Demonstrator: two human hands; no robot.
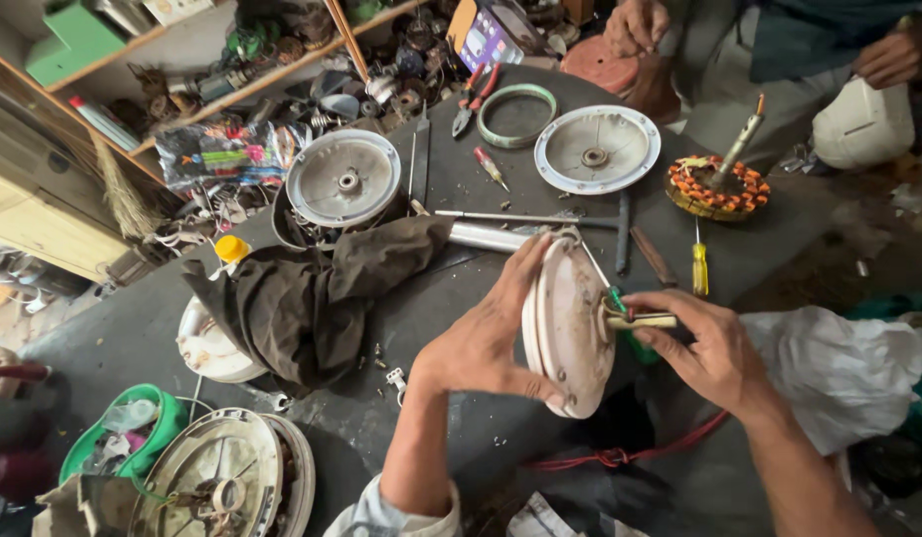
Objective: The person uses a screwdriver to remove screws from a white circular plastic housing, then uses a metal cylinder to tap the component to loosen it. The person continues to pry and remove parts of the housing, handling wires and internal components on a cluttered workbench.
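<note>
Your left hand clamps motor cover on edge; right hand pinches shaft. Greasy rim may slip, dropping cover onto table; wires could snag.

Both hands raised mid-frame: left hand fingers spread, right hand pinching.

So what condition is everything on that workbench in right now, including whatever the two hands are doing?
Left hand: gripping the round motor cover's rim.
Right hand: pinching the shaft.
Round motor cover: held on edge.
Shaft: sticking out sideways.
Dark cloth: crumpled.
Copper-wound stator: lying flat.
</note>
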